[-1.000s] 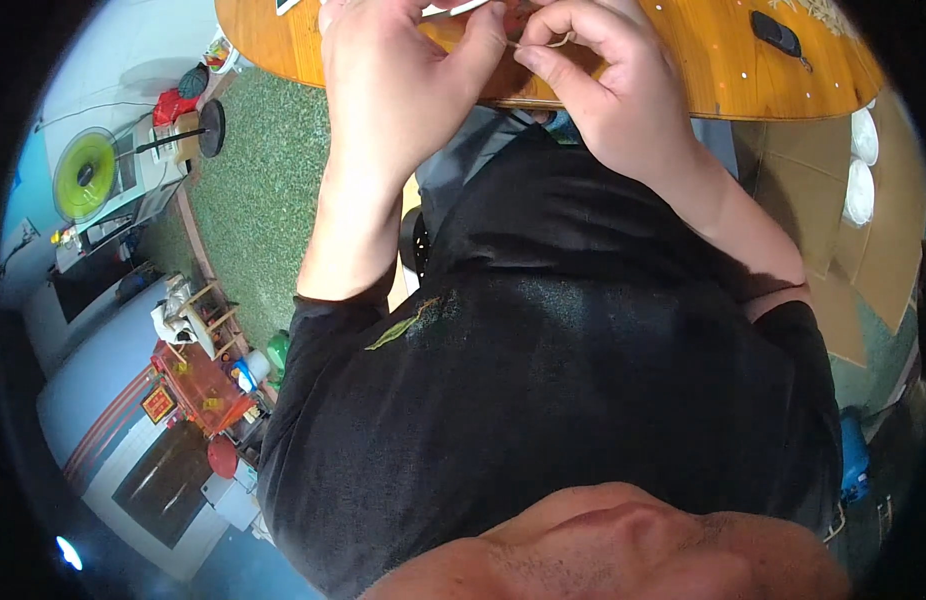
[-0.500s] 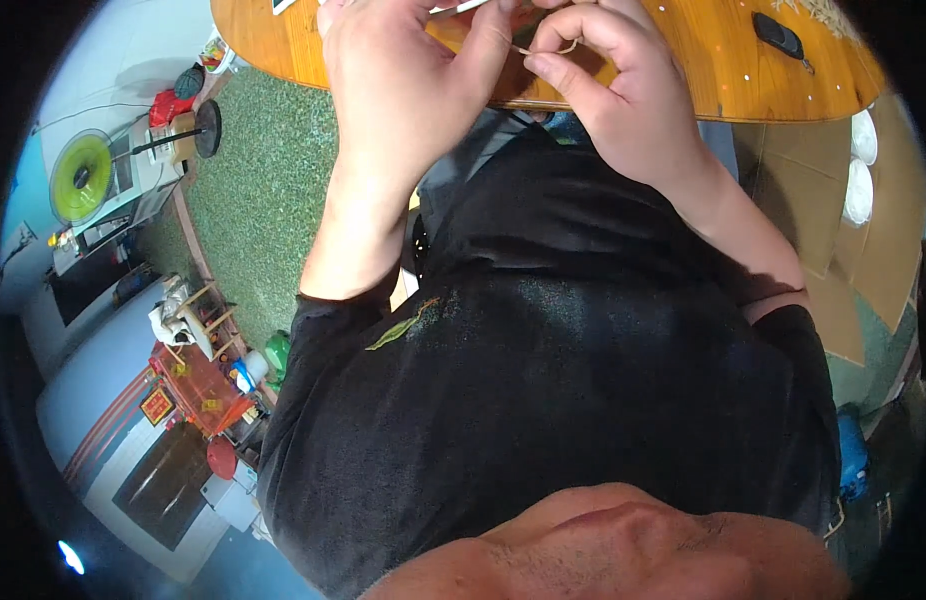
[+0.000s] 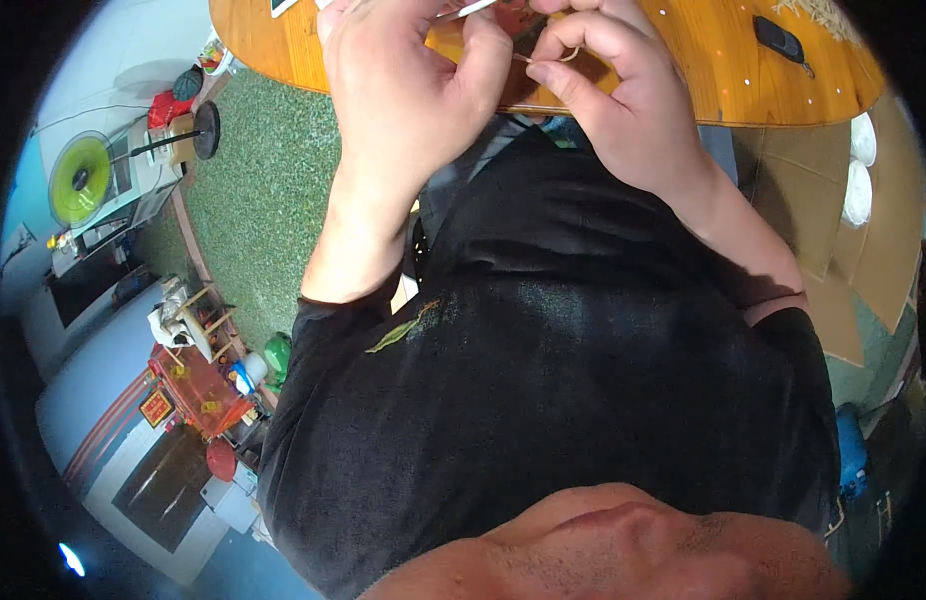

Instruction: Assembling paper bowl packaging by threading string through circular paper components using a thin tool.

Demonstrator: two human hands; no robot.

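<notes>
Both my hands work above the near edge of the wooden table [image 3: 723,85], at the top of the view. My right hand [image 3: 623,100] pinches a thin beige strand [image 3: 573,54] between thumb and forefinger; it curls past the fingertips. The strand's short end points toward the thumb of my left hand [image 3: 408,90]. A slim white stick [image 3: 470,10] runs beside that thumb and appears to be gripped by the left fingers, which the frame's top edge partly cuts off. Behind the hands shows part of something red [image 3: 518,18], mostly hidden.
A dark key fob [image 3: 778,37] lies on the table's right, near a heap of pale strands [image 3: 823,15]. Flattened cardboard [image 3: 803,200] covers floor at the right, with white bowl-like things [image 3: 858,190] on it. A green-bladed fan [image 3: 83,178] stands far left.
My left thumb has drawn slightly back from the strand, whose end now shows between the hands. More of the white stick and the red thing is visible. My right hand has barely moved.
</notes>
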